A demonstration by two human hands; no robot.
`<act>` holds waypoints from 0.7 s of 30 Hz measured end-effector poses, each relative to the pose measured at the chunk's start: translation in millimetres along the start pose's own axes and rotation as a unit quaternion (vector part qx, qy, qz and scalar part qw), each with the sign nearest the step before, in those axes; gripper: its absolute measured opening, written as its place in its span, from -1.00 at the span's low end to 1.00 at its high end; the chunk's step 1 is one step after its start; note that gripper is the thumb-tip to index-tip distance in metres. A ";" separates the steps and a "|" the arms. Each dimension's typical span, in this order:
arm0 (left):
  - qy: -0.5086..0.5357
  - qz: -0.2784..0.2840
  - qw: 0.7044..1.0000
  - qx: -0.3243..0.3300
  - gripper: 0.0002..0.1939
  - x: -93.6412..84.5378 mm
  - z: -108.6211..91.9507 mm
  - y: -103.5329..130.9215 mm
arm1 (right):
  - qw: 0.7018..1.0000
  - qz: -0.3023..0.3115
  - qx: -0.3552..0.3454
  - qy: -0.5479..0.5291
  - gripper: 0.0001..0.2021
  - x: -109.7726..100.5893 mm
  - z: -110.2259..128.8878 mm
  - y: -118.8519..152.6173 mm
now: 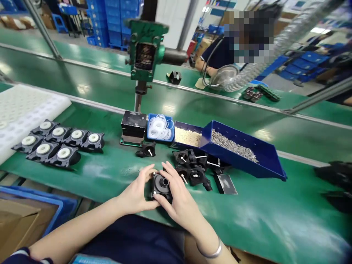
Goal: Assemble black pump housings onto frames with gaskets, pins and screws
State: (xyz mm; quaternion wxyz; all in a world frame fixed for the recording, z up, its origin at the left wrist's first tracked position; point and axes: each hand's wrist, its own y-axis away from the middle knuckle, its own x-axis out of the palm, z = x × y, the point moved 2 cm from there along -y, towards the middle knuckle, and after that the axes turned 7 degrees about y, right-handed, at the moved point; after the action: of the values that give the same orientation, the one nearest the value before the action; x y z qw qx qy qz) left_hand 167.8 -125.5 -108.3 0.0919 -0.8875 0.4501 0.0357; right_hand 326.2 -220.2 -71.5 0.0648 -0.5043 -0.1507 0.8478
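Note:
Between my two hands is a black plastic housing [161,186] with a round spout facing up and small pale spots at its left corners. My left hand [139,194] curls around its left side, thumb at the near edge. Across its right side lies my right hand [177,196], fingers wrapped over the top and thumb along the front. Just beyond the hands sits one black part [147,149] with a white pin standing in it. To the right, several similar black parts [196,174] with white pins are grouped together.
Behind are a press stand [134,128], a blue tray of clear rings [161,127], a bin of small cream pieces [188,136] and a blue bin of metal screws [233,146]. Several black housings with white discs [62,143] stand left, near a white foam tray [27,110]. A co-worker [217,55] sits opposite.

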 end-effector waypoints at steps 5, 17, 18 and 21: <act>0.036 -0.045 0.998 -0.012 0.12 11.4 9.1 4.0 | 0.998 0.020 -0.033 0.041 -0.49 6.0 -7.1 0.4; 0.040 -0.011 0.998 -0.036 0.16 8.1 6.6 0.9 | 0.998 0.064 -0.021 -0.019 -0.49 4.2 -11.7 5.2; 0.035 -0.006 0.999 -0.036 0.17 7.6 7.0 0.1 | 0.997 0.075 -0.021 -0.025 -0.47 2.5 -13.8 5.0; 0.016 -0.003 0.999 -0.032 0.19 7.4 8.5 -1.4 | 0.995 0.091 -0.016 -0.029 -0.45 -0.3 -19.0 4.7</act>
State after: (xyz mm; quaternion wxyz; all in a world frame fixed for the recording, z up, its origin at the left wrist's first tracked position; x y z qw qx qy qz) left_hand 173.4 -128.9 -117.5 0.0568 -0.8917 0.4477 0.0358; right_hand 343.2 -221.0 -81.3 -0.0250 -0.4924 -0.1191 0.8618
